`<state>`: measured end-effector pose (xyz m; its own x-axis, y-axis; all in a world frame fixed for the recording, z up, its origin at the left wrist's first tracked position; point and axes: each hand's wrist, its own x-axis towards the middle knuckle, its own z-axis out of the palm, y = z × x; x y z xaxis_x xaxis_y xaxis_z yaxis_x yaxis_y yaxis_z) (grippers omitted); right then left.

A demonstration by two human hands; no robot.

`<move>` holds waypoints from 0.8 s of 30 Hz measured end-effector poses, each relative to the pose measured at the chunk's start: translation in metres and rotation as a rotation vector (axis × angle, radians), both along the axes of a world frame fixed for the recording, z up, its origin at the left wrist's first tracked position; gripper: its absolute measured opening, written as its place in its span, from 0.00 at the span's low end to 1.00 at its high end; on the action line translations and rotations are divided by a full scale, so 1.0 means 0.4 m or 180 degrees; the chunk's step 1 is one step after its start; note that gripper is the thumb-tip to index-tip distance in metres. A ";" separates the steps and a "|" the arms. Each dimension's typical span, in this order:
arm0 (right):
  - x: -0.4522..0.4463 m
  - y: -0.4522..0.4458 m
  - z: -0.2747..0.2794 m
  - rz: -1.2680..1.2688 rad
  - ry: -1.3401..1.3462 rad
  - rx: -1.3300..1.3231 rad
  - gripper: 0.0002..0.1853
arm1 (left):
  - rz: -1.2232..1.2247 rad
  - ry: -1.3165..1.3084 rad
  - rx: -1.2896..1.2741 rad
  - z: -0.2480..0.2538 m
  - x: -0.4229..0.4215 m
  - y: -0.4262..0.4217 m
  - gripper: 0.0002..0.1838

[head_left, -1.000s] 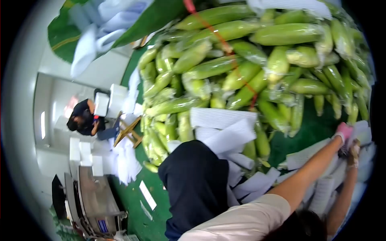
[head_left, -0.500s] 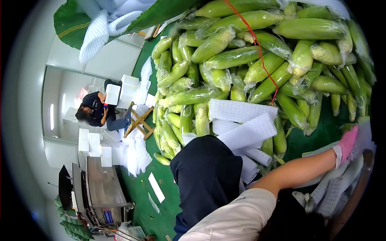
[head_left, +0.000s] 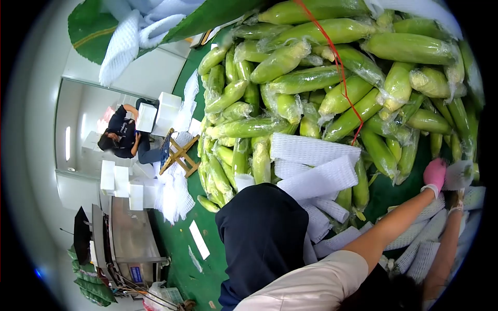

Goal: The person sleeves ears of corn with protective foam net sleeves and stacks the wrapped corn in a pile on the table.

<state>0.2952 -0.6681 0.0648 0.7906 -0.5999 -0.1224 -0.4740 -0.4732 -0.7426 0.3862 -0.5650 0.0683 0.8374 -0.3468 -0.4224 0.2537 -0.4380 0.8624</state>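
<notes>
My left hand (head_left: pixel 434 174), in a pink glove with a white cuff, is closed at the end of a whitish foam net sleeve (head_left: pixel 458 175) near the right edge. A bit of green shows just beyond that sleeve. From below, my right forearm (head_left: pixel 447 251) reaches to the same spot; its wrist has a white cuff, and the fingers are hidden behind the foam. More foam net sleeves (head_left: pixel 428 256) lie beneath both arms. Ahead is a big pile of green corn cobs (head_left: pixel 306 78) in clear film, with several foam sleeves (head_left: pixel 316 150) on its near side.
A red string (head_left: pixel 340 62) hangs across the pile. My dark-clothed knee (head_left: pixel 262 223) is beside the near foam sleeves. At the left, another person (head_left: pixel 123 132) holds a white box near a wooden folding stool (head_left: pixel 179 155). A metal cart (head_left: pixel 136 233) stands on the green floor (head_left: pixel 176 249).
My left hand has moved left and slightly up, with the foam sleeve beside it. My right forearm and cuffed wrist now show more clearly. The other person's arms have shifted around the box.
</notes>
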 end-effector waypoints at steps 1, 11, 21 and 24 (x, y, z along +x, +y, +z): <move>0.005 0.000 -0.001 0.0042 -0.0031 -0.0001 0.23 | -0.0136 -0.0092 0.0100 0.004 0.000 -0.004 0.22; -0.453 0.006 0.442 -0.0670 -0.0749 0.0942 0.26 | -0.1918 -0.1412 -0.1835 0.337 -0.109 0.144 0.07; -0.992 0.313 0.601 -0.1405 0.1885 -0.2126 0.33 | -0.6270 -0.0864 0.2027 0.425 0.083 0.368 0.29; -1.006 0.301 0.583 -0.1825 0.2217 -0.2248 0.32 | -0.6073 -0.1153 0.2173 0.325 0.026 0.537 0.31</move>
<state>-0.1071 -0.5476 0.2978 0.2711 -0.9591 0.0811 -0.9587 -0.2616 0.1115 0.3964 -0.3500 0.1981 -0.2549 -0.5881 -0.7676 -0.9224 -0.0904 0.3756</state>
